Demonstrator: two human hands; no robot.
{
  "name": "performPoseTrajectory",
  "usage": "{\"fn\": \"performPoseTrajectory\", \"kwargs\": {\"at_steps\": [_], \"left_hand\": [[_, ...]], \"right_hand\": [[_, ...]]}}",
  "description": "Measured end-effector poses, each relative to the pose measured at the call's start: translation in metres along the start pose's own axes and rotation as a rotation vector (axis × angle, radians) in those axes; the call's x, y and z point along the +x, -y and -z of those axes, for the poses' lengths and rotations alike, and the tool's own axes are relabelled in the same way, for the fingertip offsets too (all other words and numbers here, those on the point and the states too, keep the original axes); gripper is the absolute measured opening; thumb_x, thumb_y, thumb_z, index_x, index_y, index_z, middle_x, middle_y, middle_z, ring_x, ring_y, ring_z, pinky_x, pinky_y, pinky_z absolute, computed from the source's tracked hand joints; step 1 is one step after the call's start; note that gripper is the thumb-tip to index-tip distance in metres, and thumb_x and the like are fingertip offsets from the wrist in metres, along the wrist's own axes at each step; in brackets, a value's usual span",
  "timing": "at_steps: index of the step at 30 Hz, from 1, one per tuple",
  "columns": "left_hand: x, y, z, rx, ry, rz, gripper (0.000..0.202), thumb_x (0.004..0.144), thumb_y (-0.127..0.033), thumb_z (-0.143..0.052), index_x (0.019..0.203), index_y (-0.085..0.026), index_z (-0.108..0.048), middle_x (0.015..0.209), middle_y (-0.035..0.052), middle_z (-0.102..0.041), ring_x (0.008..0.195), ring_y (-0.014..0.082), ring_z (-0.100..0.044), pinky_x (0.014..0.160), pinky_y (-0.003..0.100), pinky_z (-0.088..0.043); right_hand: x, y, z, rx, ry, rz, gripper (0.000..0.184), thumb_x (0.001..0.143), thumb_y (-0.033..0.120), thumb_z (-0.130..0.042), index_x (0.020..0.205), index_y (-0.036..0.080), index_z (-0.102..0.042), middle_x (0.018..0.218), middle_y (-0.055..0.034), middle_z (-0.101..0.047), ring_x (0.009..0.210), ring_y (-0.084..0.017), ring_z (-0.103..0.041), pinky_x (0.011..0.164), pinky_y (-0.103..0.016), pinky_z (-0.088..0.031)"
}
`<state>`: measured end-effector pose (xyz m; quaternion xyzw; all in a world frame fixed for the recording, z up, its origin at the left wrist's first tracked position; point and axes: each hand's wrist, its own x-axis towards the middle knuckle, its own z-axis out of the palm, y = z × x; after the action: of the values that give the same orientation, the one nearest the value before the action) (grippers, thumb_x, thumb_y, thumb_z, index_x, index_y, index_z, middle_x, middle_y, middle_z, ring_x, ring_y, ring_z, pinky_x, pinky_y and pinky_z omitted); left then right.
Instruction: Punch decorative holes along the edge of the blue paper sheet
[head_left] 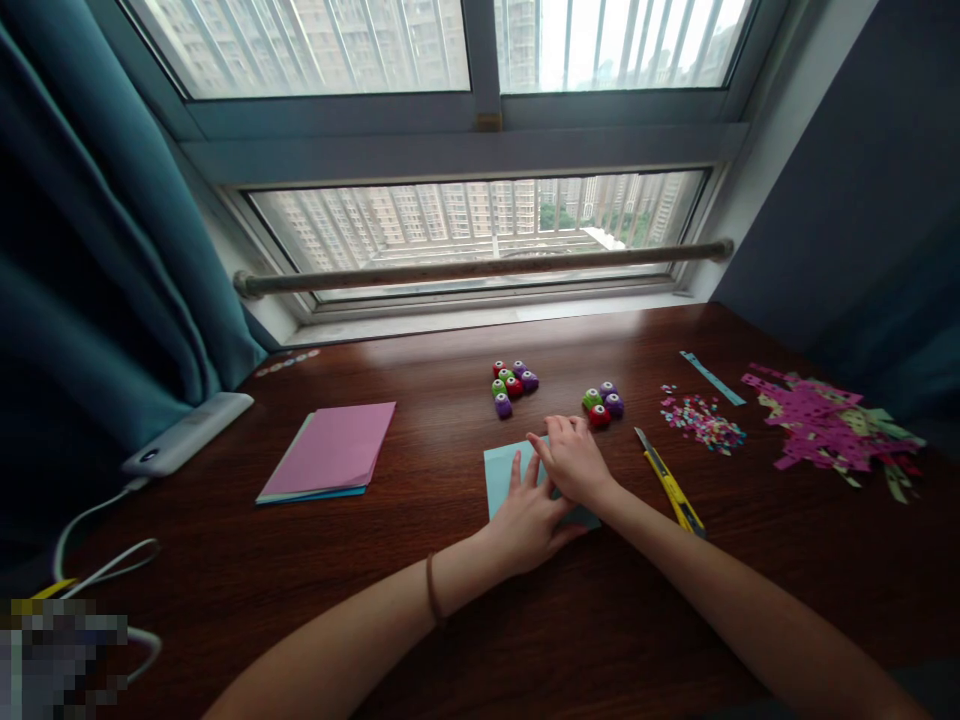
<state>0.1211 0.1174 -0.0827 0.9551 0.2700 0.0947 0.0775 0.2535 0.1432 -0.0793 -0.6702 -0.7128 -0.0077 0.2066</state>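
Note:
A sheet of light blue paper (pixel 498 474) lies on the desk in front of me. Flat on its lower part rests my left hand (pixel 529 520), open with the fingers spread. My right hand (pixel 576 458) crosses over the left one at the paper's upper right part, its fingers bent and close together. What sits beneath those fingers is hidden. Just beyond are two groups of small red, green and purple craft punches (pixel 513 384). Right of my right hand lies a yellow utility knife (pixel 671 485), its blade pointing away from me.
At left is a stack of coloured paper (pixel 330 450), pink on top. Farther left lies a white device (pixel 189 432) with a cable. Confetti (pixel 701 422), a blue paper strip (pixel 712 378) and punched magenta scraps (pixel 821 420) lie at right. A window rail (pixel 487 268) spans the back.

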Motion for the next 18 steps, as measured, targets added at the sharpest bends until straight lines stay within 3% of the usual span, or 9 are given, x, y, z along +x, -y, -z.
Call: {"fn": "performPoseTrajectory", "kwargs": {"at_steps": [6, 12, 15, 18], "left_hand": [[0.0, -0.001, -0.002, 0.001, 0.001, -0.002, 0.047, 0.087, -0.054, -0.037, 0.13, -0.034, -0.04, 0.14, 0.0071, -0.025, 0.131, 0.0381, -0.009, 0.1, 0.064, -0.006], [0.002, -0.003, 0.002, 0.008, 0.026, -0.012, 0.052, 0.087, -0.048, -0.043, 0.135, -0.035, -0.029, 0.144, 0.0061, -0.016, 0.131, 0.0396, -0.003, 0.098, 0.065, -0.009], [0.002, -0.003, 0.004, 0.007, 0.042, -0.012, 0.058, 0.087, -0.048, -0.043, 0.138, -0.037, -0.019, 0.144, 0.0057, -0.019, 0.131, 0.0394, -0.002, 0.098, 0.066, -0.009], [0.002, -0.003, 0.004, 0.015, 0.031, -0.011, 0.063, 0.087, -0.048, -0.044, 0.139, -0.038, -0.012, 0.144, 0.0052, -0.019, 0.132, 0.0388, -0.001, 0.098, 0.065, -0.009]], "right_hand": [[0.003, -0.005, 0.002, 0.141, 0.032, -0.009, 0.033, 0.093, 0.038, -0.042, 0.104, 0.011, -0.057, 0.102, -0.0111, -0.057, 0.096, -0.023, -0.047, 0.088, -0.034, -0.037], [0.009, -0.015, 0.02, 0.612, -0.037, 0.093, 0.026, 0.093, 0.031, -0.04, 0.1, 0.012, -0.057, 0.097, -0.0081, -0.06, 0.091, -0.019, -0.054, 0.082, -0.03, -0.042], [0.005, -0.028, 0.037, 0.836, 0.04, 0.094, 0.027, 0.09, 0.035, -0.044, 0.098, 0.014, -0.058, 0.092, -0.007, -0.061, 0.083, -0.018, -0.058, 0.071, -0.027, -0.047], [-0.009, -0.052, 0.05, 0.885, 0.175, 0.109, 0.03, 0.084, 0.039, -0.054, 0.102, 0.015, -0.057, 0.088, -0.006, -0.062, 0.078, -0.018, -0.059, 0.067, -0.027, -0.048]]}}
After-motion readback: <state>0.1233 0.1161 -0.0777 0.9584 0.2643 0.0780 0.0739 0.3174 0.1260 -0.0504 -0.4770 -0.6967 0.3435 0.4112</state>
